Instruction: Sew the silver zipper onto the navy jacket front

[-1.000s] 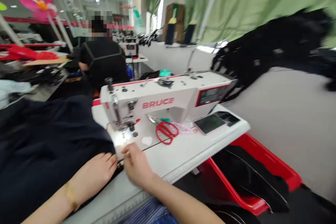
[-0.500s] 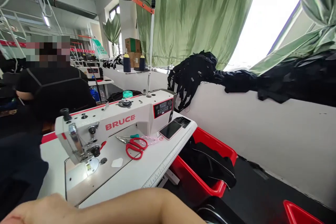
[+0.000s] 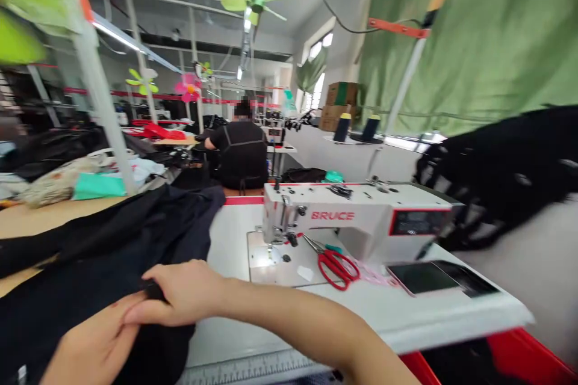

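Note:
A large piece of dark navy cloth (image 3: 108,264) lies over the left of the sewing table and hangs toward me. My right hand (image 3: 192,292) reaches across from the right, its thumb and fingers closed on a bunched black bit of the cloth. Close against it, my left hand (image 3: 97,337) grips the same cloth, with its fingertips mostly hidden. To the right of both hands stands a white sewing machine (image 3: 338,213) with its needle area lit. Red-handled scissors (image 3: 338,269) rest on the table beside a small white patch (image 3: 305,273).
A phone (image 3: 422,278) lies on the table's right, above a red bin (image 3: 537,355). A ruler strip (image 3: 253,367) runs along the front edge. Thread cones (image 3: 343,128) stand behind the machine. A co-worker (image 3: 244,153) sits farther back. Black pieces (image 3: 501,174) hang at right.
The view has swung left, so the machine now appears farther right. Both hands now show together on the dark cloth; before, one arm crossed the bottom edge.

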